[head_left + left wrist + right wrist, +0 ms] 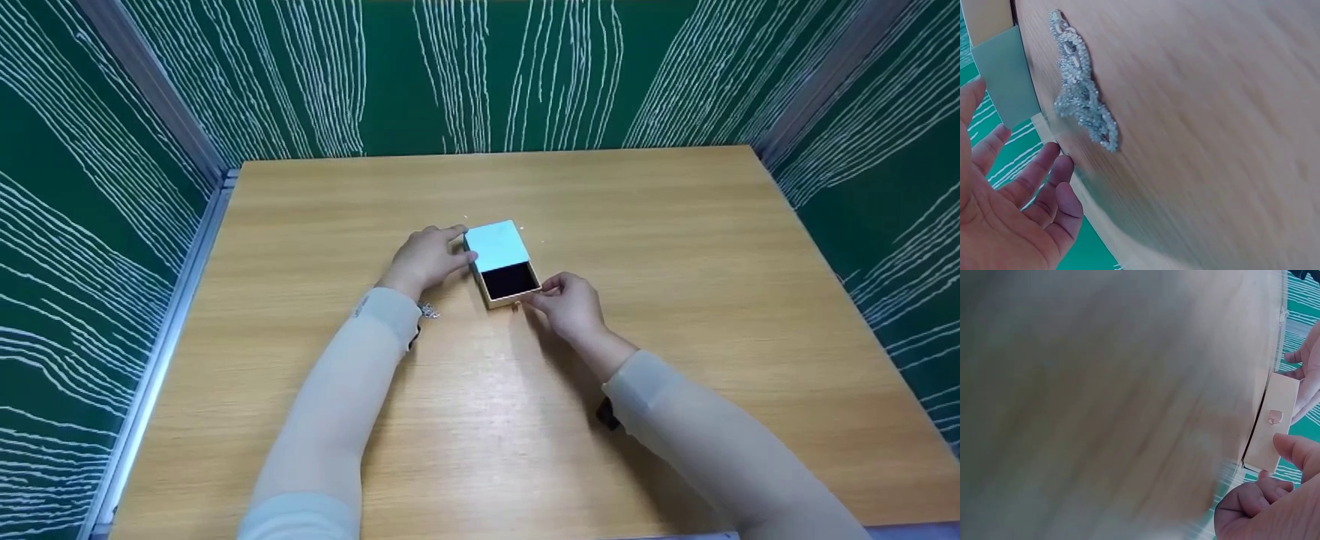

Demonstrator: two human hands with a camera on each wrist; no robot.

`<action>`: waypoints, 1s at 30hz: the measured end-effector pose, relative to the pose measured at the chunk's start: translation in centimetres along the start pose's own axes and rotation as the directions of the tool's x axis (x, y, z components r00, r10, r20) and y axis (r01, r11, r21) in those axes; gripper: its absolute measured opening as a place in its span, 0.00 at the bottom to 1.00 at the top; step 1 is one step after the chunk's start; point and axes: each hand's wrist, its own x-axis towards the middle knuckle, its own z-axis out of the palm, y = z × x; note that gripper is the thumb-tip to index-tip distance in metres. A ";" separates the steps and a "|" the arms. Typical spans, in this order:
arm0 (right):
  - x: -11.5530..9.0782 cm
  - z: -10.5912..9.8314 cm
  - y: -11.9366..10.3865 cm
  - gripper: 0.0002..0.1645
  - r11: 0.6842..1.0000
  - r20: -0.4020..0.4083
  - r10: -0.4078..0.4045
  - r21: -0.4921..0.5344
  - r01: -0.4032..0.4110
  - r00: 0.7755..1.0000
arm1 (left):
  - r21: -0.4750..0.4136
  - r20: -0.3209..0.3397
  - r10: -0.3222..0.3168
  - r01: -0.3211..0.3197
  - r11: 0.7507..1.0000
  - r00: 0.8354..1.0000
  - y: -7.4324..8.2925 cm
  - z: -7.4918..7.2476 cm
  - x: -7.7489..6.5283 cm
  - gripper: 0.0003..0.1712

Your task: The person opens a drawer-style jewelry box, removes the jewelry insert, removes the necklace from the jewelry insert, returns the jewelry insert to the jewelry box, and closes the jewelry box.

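Note:
A small drawer box with a light blue sleeve (495,246) lies on the table, its drawer (510,280) pulled partway out toward the person and dark inside. My left hand (429,259) holds the sleeve's left side between thumb and index finger, the other fingers loosely bent off it in the left wrist view. My right hand (571,304) pinches the drawer's near right corner, with the thumb on the cream front panel (1266,439) beside its small pull tab (1275,417). A silvery beaded chain (1081,84) lies bunched on the table near the left wrist.
The wooden table (337,420) has a metal rail (161,360) along its left side. Green panels (390,75) with white wavy lines stand behind and at both sides. Tiny white specks lie near the box's far end.

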 end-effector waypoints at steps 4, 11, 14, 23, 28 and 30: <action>0.4 0.0 -0.1 0.22 1.000 0.011 0.000 0.016 0.000 1.000 | 0.013 0.006 0.001 -0.002 1.000 1.000 0.1 0.0 0.1 0.42; 1.0 0.4 -0.3 0.23 1.000 -0.001 0.001 0.001 -0.001 1.000 | 0.004 0.021 -0.016 0.016 1.000 1.000 0.0 0.0 0.3 0.42; 1.3 0.5 -0.4 0.23 1.000 -0.006 -0.006 -0.020 0.006 1.000 | -0.002 0.024 -0.016 0.016 1.000 1.000 -0.2 -0.1 0.3 0.43; 1.8 0.4 -0.9 0.23 1.000 -0.003 -0.002 -0.015 0.002 1.000 | 0.011 0.027 -0.022 0.022 1.000 0.999 -0.1 -0.4 0.5 0.44; 2.0 0.6 -0.9 0.23 0.999 -0.006 0.004 -0.032 -0.004 1.000 | 0.032 0.032 -0.033 0.032 0.999 0.999 0.3 -0.6 0.5 0.43; 2.1 0.6 -0.9 0.23 0.999 -0.009 0.007 -0.037 -0.007 1.000 | 0.043 0.035 -0.039 0.037 0.998 0.999 0.4 -0.5 0.4 0.43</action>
